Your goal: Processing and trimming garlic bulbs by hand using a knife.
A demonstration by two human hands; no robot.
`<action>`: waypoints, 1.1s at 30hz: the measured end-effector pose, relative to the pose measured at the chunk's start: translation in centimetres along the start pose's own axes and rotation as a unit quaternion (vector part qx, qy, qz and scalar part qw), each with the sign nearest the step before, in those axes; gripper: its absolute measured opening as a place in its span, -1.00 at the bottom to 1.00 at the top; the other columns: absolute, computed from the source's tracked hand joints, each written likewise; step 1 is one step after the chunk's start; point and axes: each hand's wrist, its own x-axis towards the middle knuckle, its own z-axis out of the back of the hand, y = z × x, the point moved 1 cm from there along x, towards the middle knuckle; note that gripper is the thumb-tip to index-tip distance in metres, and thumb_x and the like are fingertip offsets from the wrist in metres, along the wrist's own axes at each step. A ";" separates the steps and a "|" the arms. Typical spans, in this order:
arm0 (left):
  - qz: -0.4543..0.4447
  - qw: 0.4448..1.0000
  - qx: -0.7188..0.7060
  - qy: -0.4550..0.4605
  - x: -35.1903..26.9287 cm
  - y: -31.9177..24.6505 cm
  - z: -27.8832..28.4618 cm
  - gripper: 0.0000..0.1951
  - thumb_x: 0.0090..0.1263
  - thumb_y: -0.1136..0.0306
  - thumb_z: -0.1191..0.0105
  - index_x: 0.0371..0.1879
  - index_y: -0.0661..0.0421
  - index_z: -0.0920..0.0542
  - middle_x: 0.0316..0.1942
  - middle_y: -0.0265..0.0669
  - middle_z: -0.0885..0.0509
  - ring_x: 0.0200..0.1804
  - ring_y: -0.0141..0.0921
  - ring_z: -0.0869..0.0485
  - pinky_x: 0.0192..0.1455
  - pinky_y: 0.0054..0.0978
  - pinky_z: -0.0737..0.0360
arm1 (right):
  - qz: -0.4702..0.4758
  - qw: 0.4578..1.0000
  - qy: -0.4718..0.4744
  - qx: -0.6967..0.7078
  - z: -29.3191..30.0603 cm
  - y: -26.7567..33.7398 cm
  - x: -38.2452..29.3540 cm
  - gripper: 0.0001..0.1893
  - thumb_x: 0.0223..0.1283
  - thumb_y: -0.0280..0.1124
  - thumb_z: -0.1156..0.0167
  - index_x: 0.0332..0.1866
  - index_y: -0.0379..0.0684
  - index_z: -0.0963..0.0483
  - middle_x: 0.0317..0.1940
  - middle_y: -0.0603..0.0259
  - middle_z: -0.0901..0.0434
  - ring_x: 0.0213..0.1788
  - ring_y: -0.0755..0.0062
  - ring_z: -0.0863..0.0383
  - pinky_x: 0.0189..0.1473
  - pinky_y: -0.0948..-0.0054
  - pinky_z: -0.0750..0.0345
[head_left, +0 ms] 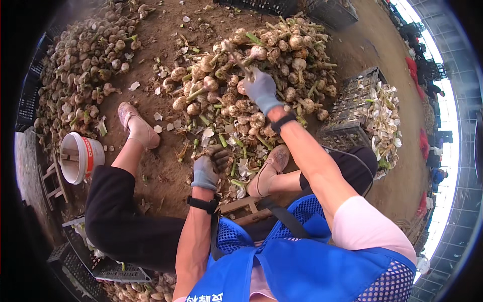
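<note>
A large pile of garlic bulbs point(230, 100) with cut stems lies on the dirt floor before me. My right hand point(260, 88), in a grey-blue glove, reaches over the pile with its fingers closed on a slim tool point(239, 62); the far end of the tool is blurred against the bulbs, so its kind is unclear. Nearer to me, my left hand point(211, 164), in a dirty glove, is held low between my shoes, above the floor. Its fingers are curled, and whether something lies inside them is hidden. Cut green stems point(222, 140) and pale skins are strewn beside it.
More garlic point(81, 71) is heaped at the left, near a white plastic bucket point(71, 158). A black crate point(349, 130) with garlic stands to the right. Another crate point(124, 273) sits at lower left. Between my shoes and me is a wooden frame point(245, 211).
</note>
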 end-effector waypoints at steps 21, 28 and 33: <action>-0.375 0.894 0.212 0.127 -4.3 -1.3 -0.8 -0.65 0.25 0.68 0.14 0.04 0.24 -0.41 -0.06 -0.23 -0.57 -0.03 -0.39 -0.55 0.07 -0.49 -0.48 | 0.331 0.934 0.110 -0.078 8.3 5.9 -15.5 -0.78 -0.10 -0.30 -0.23 -0.33 -0.10 -0.42 -0.56 0.25 -0.53 -0.46 0.23 -0.61 -0.49 0.26 -0.46; -0.380 0.855 0.316 0.158 -3.8 -0.3 0.7 -0.69 0.24 0.68 0.18 -0.04 0.23 -0.47 -0.15 -0.26 -0.60 -0.13 -0.43 -0.56 -0.02 -0.47 -0.50 | 0.370 0.917 0.118 -0.095 7.2 4.5 -15.5 -0.83 -0.15 -0.36 -0.18 -0.44 -0.13 -0.39 -0.58 0.21 -0.52 -0.50 0.20 -0.60 -0.50 0.27 -0.48; -0.430 0.791 0.403 0.166 -5.4 -0.7 -0.9 -0.74 0.28 0.62 0.19 -0.13 0.22 -0.54 -0.19 -0.32 -0.62 -0.14 -0.50 -0.55 -0.09 -0.52 -0.52 | 0.402 0.910 0.068 -0.079 6.6 3.1 -15.2 -0.89 -0.09 -0.36 -0.13 -0.50 -0.12 -0.38 -0.64 0.23 -0.51 -0.56 0.23 -0.59 -0.54 0.28 -0.48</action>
